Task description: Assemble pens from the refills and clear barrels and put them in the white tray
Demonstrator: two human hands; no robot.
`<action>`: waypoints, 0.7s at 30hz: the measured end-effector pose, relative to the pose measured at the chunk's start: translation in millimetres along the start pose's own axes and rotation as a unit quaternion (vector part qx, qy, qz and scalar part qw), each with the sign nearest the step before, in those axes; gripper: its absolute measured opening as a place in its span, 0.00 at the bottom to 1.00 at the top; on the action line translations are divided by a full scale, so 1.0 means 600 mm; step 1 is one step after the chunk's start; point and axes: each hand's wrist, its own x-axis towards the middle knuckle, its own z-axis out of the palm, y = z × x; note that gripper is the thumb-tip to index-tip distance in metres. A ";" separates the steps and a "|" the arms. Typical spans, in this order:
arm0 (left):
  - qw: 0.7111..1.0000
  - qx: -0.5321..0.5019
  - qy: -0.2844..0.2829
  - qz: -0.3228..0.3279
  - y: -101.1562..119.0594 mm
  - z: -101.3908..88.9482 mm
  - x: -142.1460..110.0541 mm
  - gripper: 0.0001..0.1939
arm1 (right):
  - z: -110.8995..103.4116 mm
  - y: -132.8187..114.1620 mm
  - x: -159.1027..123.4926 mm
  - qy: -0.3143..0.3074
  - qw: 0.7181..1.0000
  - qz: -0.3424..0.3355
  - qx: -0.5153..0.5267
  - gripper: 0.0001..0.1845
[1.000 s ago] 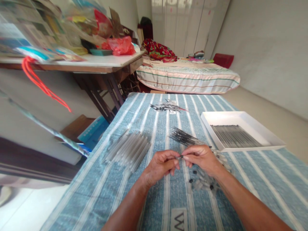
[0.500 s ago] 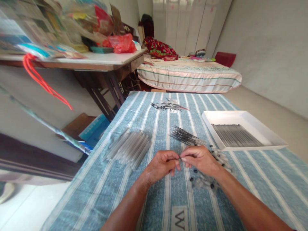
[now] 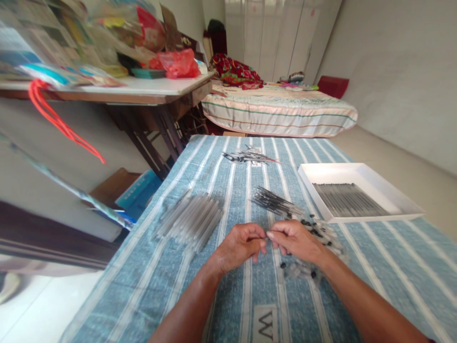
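My left hand [image 3: 243, 244] and my right hand [image 3: 293, 239] meet fingertip to fingertip over the middle of the table, both closed in a pinch. Between them sits a small dark piece [image 3: 267, 233], mostly hidden by the fingers; its kind cannot be made out. Under and beside my right hand lies a loose heap of small clear pen caps [image 3: 330, 240] with black parts. Just beyond it is a bundle of thin black pen refills [image 3: 273, 201]. Grey translucent pen barrels [image 3: 194, 219] lie in a pile to the left of my left hand.
A shallow white box [image 3: 378, 181] at the right holds a row of grey pens [image 3: 352, 200]. Farther back lies a small pile of thin dark sticks [image 3: 250, 156]. The striped cloth [image 3: 171, 276] covers the table. A cluttered desk [image 3: 153, 97] stands at the left, a bed [image 3: 282, 112] behind.
The dark piece between my fingertips shows less than before. My right hand has sunk slightly, uncovering more of the caps behind it. My left hand has hardly moved.
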 end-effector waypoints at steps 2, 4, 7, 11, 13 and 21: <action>1.000 0.000 -0.005 0.005 0.001 0.000 -0.001 0.04 | 0.004 0.005 0.001 -0.002 1.000 0.024 0.012 0.20; 1.000 -0.004 -0.004 0.013 0.003 0.001 -0.002 0.04 | 0.006 0.008 0.002 0.003 0.999 0.032 0.023 0.21; 1.000 0.001 0.006 0.022 0.006 0.002 -0.003 0.03 | 0.005 0.010 0.003 0.008 0.998 0.005 0.054 0.16; 1.000 0.004 0.007 0.029 0.005 0.003 -0.003 0.02 | 0.006 0.009 0.005 0.015 0.999 -0.008 0.035 0.18; 0.999 -0.004 0.001 0.032 0.004 0.003 -0.003 0.03 | 0.008 0.009 0.005 0.016 1.000 0.014 0.010 0.23; 1.000 0.006 0.000 0.028 0.007 0.007 -0.005 0.05 | 0.006 0.001 0.005 0.026 0.999 0.021 -0.011 0.23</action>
